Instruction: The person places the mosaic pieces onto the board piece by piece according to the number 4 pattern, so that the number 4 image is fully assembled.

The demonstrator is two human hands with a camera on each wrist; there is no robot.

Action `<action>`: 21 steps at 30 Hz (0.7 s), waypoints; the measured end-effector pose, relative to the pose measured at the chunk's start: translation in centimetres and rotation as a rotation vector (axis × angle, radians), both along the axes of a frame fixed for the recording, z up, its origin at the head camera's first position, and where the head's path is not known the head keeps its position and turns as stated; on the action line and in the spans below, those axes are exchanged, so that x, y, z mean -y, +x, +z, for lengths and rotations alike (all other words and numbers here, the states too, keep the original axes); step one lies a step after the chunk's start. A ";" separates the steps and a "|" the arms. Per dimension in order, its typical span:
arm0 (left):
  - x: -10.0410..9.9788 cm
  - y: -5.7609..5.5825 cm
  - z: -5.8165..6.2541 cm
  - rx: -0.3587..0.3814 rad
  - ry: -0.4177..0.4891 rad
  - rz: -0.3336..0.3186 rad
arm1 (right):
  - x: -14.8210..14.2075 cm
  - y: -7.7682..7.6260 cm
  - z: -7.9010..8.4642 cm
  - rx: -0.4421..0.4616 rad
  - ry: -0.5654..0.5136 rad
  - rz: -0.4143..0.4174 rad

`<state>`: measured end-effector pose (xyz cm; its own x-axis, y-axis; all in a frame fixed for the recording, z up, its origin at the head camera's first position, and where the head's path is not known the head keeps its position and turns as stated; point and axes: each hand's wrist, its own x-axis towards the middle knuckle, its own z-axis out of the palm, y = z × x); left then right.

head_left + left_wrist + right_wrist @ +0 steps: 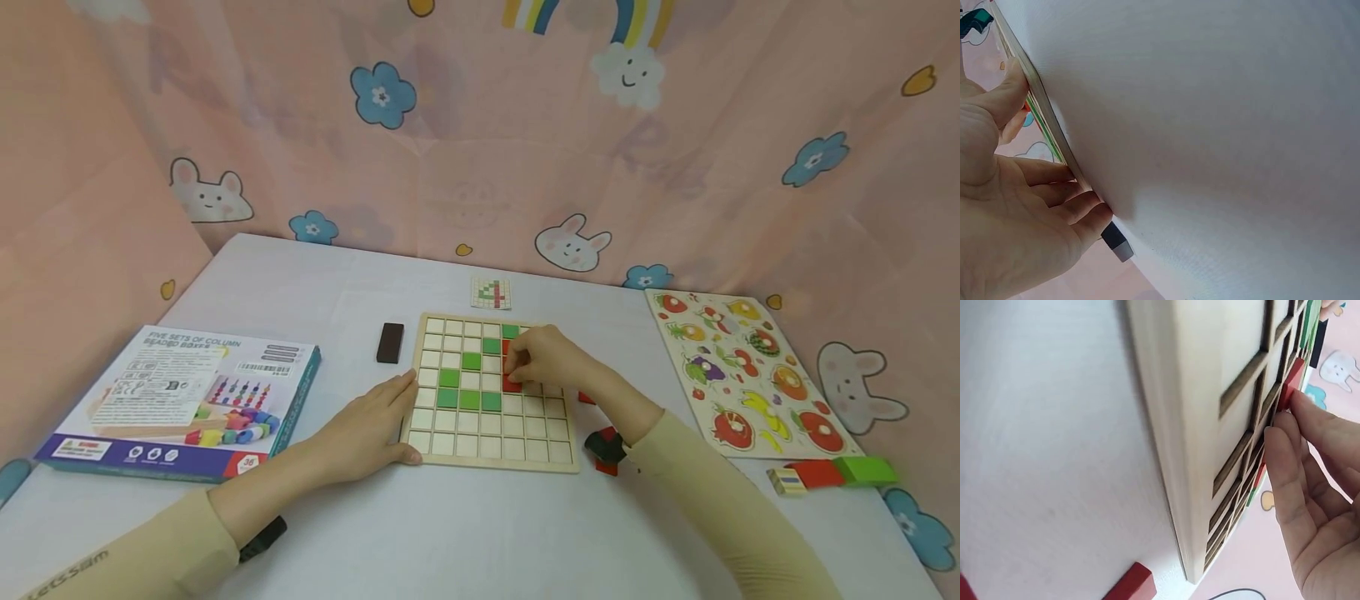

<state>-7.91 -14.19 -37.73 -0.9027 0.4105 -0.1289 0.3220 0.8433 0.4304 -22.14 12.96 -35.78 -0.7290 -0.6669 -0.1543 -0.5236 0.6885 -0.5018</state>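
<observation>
A square wooden grid board (442, 446) lies mid-table with several green tiles (468, 400) in its cells. My left hand (367, 429) rests along its left edge, the fingers fairly straight; in the left wrist view, the fingertips (1094, 219) touch the board's side. Over the upper right cells, my right hand (551, 354) pinches a red tile (1290, 384) with thumb and fingers, low at the grid. Another red tile (507, 347) shows just above those fingertips. The right hand covers part of the board's right columns.
A small pattern card (491, 293) lies behind the board, a dark block (390, 342) to its left. Loose red tiles (1132, 584) lie right of it, partly under the forearm. A boxed set (195, 400) is far left, a fruit puzzle (720, 333) and blocks (817, 473) far right.
</observation>
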 end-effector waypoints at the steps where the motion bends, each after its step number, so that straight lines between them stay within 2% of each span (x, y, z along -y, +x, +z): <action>1: 0.0 0.0 0.0 0.000 0.000 -0.001 | 0.0 0.0 0.0 -0.004 0.003 -0.003; 16: 0.0 0.0 -0.1 0.001 -0.001 0.001 | -0.6 0.1 -0.1 0.042 -0.001 0.068; 21: 0.0 -0.1 -0.2 0.006 -0.001 0.004 | -2.0 -0.2 0.4 0.063 -0.003 0.023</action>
